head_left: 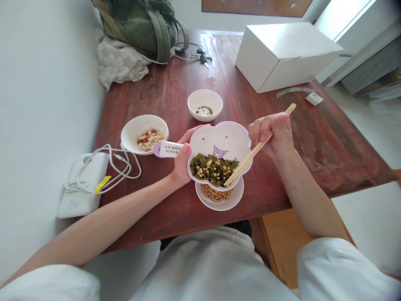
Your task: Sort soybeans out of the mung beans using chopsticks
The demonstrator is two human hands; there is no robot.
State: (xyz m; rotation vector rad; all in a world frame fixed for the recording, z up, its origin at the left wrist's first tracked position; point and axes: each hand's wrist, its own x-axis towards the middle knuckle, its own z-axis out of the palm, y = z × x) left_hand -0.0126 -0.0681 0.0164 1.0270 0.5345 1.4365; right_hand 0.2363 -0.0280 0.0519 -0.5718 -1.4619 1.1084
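Observation:
My left hand [183, 161] grips a white, purple-rimmed flower-shaped bowl [208, 140] by its left side and handle, tilting it toward me. Inside lie mixed beans [213, 169]: green, black and some yellowish ones. Chopsticks [258, 146] are pinched in my right hand [272, 131], their tips among the beans at the bowl's lower right. Partly hidden beneath the tilted bowl is a white bowl [230, 202] with soybeans [216, 193]. A white bowl [205, 97] with a few green beans stands behind. To the left, another white bowl [128, 133] holds peanuts [148, 140].
A white power strip or adapter box [84, 179] with a coiled cable [125, 167] lies at the left wall. Farther back are a green bag [138, 27], a patterned cloth [120, 60], keys [201, 56] and a large white box [282, 54]. A tagged strip [296, 90] lies beside the box.

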